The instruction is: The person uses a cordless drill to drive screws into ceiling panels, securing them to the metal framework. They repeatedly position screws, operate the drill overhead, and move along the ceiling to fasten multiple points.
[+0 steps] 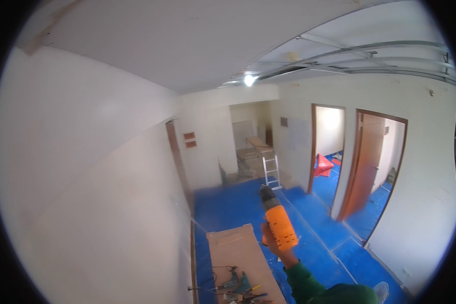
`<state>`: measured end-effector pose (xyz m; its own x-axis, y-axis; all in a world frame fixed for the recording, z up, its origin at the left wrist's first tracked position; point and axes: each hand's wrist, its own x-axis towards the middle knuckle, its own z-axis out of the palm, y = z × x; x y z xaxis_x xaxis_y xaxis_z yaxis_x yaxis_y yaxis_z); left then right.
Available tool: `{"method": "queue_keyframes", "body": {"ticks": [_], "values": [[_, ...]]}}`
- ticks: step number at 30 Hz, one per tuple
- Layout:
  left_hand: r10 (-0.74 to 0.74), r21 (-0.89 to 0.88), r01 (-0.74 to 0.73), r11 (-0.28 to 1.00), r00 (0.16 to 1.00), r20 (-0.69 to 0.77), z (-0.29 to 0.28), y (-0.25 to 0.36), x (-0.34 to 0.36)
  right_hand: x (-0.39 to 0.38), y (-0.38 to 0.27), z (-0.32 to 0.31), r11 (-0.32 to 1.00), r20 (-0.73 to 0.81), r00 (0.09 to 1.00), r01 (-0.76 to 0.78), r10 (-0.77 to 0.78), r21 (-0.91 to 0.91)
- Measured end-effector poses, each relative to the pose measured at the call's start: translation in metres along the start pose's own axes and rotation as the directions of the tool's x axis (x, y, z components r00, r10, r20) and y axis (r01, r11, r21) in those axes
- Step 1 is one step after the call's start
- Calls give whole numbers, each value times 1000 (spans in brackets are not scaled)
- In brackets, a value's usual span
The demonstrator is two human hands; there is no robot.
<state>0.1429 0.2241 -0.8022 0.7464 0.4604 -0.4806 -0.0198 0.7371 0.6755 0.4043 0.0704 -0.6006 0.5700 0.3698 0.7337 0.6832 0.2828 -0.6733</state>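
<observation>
My right hand [273, 240], in a green sleeve, grips an orange and black cordless drill [280, 223], held up with its nose pointing away from me. Lower down, left of the hand, is a long light-brown board [230, 238]. On its near end lie teal power tools [232, 278], cables and smaller items too small to make out. My left hand does not show.
Blue sheeting [223, 202] covers the floor. An aluminum ladder and plank platform [271, 172] stands ahead. A white wall [86, 192] runs along the left; two doorways, one with a wooden door [362, 167], are at right. Red sheeting [323, 164] lies beyond. Metal ceiling framing [359, 48] is exposed.
</observation>
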Motion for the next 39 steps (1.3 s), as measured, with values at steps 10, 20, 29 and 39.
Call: {"method": "queue_keyframes", "body": {"ticks": [10,20,29,39], "values": [[0,11,0,1000,1000,7,8,-13,1,3,-2,22,988,19,999,44,-47,146],[-33,84,33,996,999,-3,14,-13,32,-11,27,35,986,116,993,-38,19,162],[-88,45,89,995,996,-31,2,-49,37,-24,24,-38,920,-40,983,-151,177,362],[-100,-132,82,988,986,-136,-38,-116,0,-39,36,-49,902,98,974,-225,203,369]]}}
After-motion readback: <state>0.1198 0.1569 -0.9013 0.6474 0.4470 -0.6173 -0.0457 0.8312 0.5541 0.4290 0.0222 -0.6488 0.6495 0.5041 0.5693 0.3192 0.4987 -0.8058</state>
